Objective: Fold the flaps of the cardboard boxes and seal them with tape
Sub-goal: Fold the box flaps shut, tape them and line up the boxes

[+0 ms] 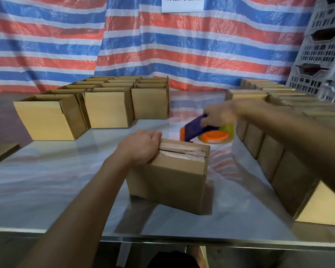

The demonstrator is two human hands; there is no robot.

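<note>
Left hand on box (matte cardboard)

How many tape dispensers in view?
1: purple-and-orange plastic tape dispenser gripped by the right hand, beyond the taped brown cardboard box that the left hand holds. Others could be hidden.

A block of open brown cardboard boxes fills the far left of the glossy grey table, and a row of closed brown cardboard boxes walls its right edge. Between them a bare lane runs back, partly taken by the taped brown cardboard box; the near-left tabletop lies open.
</note>
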